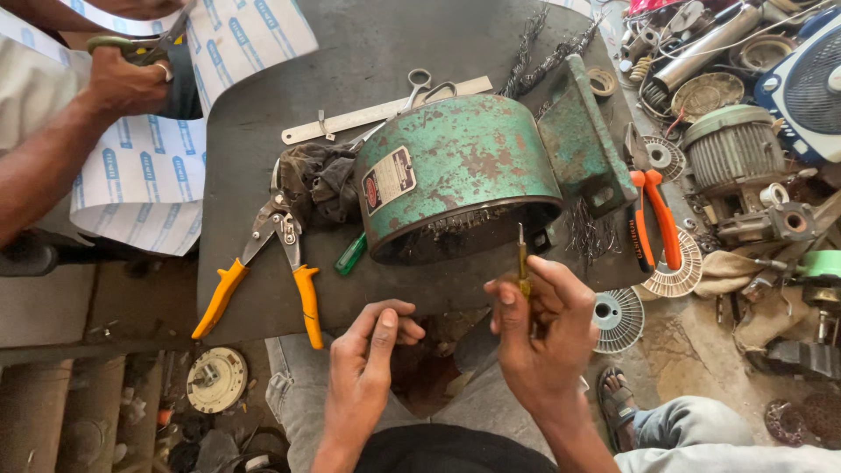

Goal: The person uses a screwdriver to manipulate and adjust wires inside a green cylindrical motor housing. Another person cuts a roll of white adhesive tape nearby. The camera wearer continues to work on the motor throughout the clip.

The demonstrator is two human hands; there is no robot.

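A worn green motor housing [464, 166] lies on its side on a dark work board [263, 149], its open end facing me. My right hand [543, 333] grips a small yellow-handled screwdriver [522, 263], tip up, just below the housing's open rim. My left hand [372, 355] hovers near the board's front edge with fingers loosely curled, holding nothing I can see. A green-handled screwdriver [352, 253] pokes out from under the housing.
Orange-handled tin snips [279, 263], a dark rag [317, 180], scissors [420, 88] and a metal ruler [385, 112] lie on the board. Orange pliers [655, 215] sit at right. Another person's hand [123, 79] cuts printed sheet at top left. Motor parts crowd the right side.
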